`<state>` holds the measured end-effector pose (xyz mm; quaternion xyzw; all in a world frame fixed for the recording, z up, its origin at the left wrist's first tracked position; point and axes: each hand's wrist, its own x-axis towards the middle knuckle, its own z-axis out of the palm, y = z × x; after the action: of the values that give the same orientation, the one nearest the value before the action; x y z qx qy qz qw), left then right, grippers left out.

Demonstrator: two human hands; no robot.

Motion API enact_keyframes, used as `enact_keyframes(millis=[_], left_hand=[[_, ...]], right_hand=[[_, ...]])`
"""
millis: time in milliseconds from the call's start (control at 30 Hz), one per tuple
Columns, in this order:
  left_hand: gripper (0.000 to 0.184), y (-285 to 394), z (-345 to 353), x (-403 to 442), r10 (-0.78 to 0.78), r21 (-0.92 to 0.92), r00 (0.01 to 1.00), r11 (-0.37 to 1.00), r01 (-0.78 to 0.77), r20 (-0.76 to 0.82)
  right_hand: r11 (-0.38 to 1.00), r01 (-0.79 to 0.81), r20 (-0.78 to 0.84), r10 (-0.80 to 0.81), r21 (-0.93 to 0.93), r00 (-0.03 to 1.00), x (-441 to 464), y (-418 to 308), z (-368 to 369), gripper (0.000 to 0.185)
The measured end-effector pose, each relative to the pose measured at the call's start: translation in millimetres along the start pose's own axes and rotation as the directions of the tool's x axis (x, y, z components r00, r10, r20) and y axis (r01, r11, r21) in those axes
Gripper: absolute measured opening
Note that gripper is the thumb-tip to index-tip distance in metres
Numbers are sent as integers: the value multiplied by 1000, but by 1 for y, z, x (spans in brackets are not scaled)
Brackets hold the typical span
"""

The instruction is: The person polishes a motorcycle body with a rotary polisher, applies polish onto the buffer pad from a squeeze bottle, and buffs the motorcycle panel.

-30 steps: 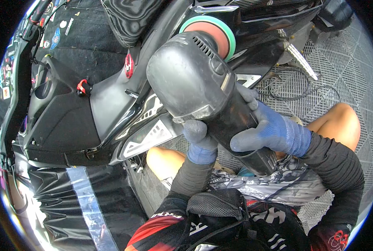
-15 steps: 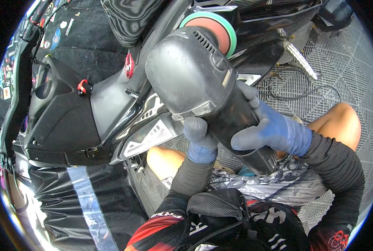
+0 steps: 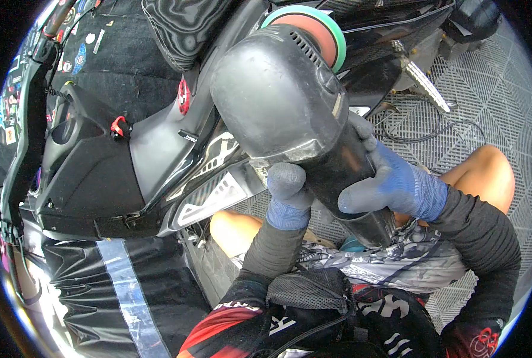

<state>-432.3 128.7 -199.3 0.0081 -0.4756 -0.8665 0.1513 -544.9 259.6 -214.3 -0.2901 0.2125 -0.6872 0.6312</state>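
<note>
Far left of the hands, stickers (image 3: 81,58) dot a dark cloth, their lettering too small to read. Nearer, the motorbike (image 3: 158,161) carries a red hook (image 3: 120,126) and a red-and-white emblem (image 3: 183,96). Just beyond the hands, the polisher (image 3: 272,89) tilts up with its green-rimmed pad (image 3: 331,39) at the far end. The gloved left hand (image 3: 288,196) clasps its body, thumb showing, fingers mostly hidden. Below the hands, a black mesh pouch (image 3: 307,291) hides its contents. The gloved right hand (image 3: 394,185) wraps the polisher's handle. Right of it, a cable (image 3: 418,141) curls on the floor tiles (image 3: 504,101); below, red markings (image 3: 485,342) on the sleeve are unclear.
</note>
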Motion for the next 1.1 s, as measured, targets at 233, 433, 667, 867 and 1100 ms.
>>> enact_keyframes(millis=[233, 433, 667, 867, 1100], left_hand=[[117, -8, -1, -14, 97, 82, 963, 993, -79, -250], [108, -25, 11, 1, 287, -103, 958, 952, -287, -14], [107, -26, 5, -10, 308, 73, 917, 951, -299, -255], [108, -28, -9, -18, 302, 223, 899, 945, -239, -316], [113, -25, -25, -29, 305, 139, 928, 950, -280, -216]], right_hand=[[998, -1, 45, -1, 63, 999, 7, 5, 3, 84], [991, 122, 133, -128, 49, 983, 20, 26, -3, 72], [923, -113, -13, 117, -369, 993, 5, 10, -7, 78], [981, -54, -19, 51, -185, 998, 3, 16, 0, 84], [953, 26, 81, -1, -302, 997, 28, 47, -14, 81]])
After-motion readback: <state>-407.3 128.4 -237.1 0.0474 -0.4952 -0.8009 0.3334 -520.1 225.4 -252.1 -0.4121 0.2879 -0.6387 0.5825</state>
